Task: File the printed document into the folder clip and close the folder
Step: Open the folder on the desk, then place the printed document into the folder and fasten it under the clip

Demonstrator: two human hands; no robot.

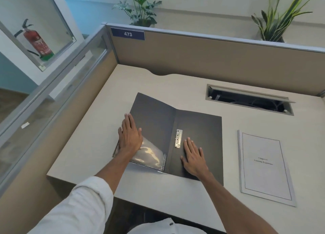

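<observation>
A dark grey folder (198,128) lies open on the desk. Its metal clip (178,138) sits on the right half beside the spine, and a clear plastic pocket (151,155) covers the lower part of the left flap. My left hand (130,134) rests flat, fingers spread, on the left flap's outer edge. My right hand (193,156) lies flat on the right half, just right of the clip. The printed document (263,167), a white sheet with a bordered title page, lies on the desk to the right of the folder, apart from both hands.
The beige desk (98,145) is fenced by a cubicle partition (211,61) at the back and a glass panel (52,93) on the left. An open cable tray (249,100) sits behind the folder at the right. Potted plants stand beyond the partition.
</observation>
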